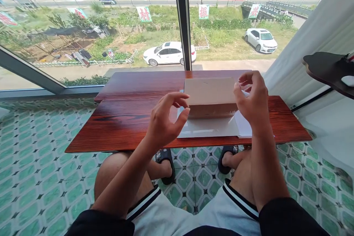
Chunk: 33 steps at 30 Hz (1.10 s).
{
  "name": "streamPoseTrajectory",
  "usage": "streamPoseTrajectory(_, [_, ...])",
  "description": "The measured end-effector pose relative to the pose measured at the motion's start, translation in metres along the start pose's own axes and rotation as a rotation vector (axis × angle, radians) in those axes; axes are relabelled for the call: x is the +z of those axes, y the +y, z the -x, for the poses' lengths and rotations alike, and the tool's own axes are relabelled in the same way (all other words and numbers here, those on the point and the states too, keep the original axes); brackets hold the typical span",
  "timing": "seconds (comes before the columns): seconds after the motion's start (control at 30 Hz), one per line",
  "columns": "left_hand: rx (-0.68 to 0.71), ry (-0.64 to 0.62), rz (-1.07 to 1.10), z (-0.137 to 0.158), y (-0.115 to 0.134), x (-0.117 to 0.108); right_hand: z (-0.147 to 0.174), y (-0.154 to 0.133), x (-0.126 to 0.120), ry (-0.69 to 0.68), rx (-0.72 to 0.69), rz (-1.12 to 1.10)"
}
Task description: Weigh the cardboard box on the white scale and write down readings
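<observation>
A closed brown cardboard box stands on a white sheet on the reddish wooden table. My left hand is raised at the box's left side, fingers curved and thumb apart, holding nothing. On the right, my right hand hovers by the box's right edge, its fingers bent and the thumb spread, with nothing visible between them. Whether either hand touches the box is hard to tell. White paper lies to the right of the box, partly hidden under my right hand and wrist.
The wooden table reaches left and right of the box, its front edge above my knees. A tall window with a dark frame post rises behind it. At right hang a white curtain and a dark curved shelf.
</observation>
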<state>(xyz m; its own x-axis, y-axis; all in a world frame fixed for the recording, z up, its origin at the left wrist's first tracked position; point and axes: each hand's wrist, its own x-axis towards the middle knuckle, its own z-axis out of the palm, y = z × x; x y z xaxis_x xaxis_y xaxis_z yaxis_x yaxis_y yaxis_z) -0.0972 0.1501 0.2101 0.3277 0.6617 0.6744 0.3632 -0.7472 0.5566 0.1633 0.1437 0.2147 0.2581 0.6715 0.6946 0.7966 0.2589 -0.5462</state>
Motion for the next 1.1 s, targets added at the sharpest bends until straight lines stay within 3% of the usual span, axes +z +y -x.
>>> streamPoseTrajectory(0.17, [-0.208, 0.010, 0.057, -0.003, -0.030, 0.009, 0.000, 0.024, -0.004, -0.128, 0.183, 0.209])
streamPoseTrajectory(0.43, [-0.545, -0.199, 0.212, 0.001, -0.064, 0.029, 0.001, 0.035, -0.001, -0.376, 0.419, 0.302])
streamPoseTrajectory(0.63, [-0.518, -0.272, 0.201, 0.000, -0.059, 0.033, -0.003, 0.034, -0.001, -0.512, 0.508, 0.341])
streamPoseTrajectory(1.1, [-0.475, -0.270, 0.057, 0.004, -0.063, 0.043, -0.002, 0.018, 0.007, -0.541, 0.523, 0.418])
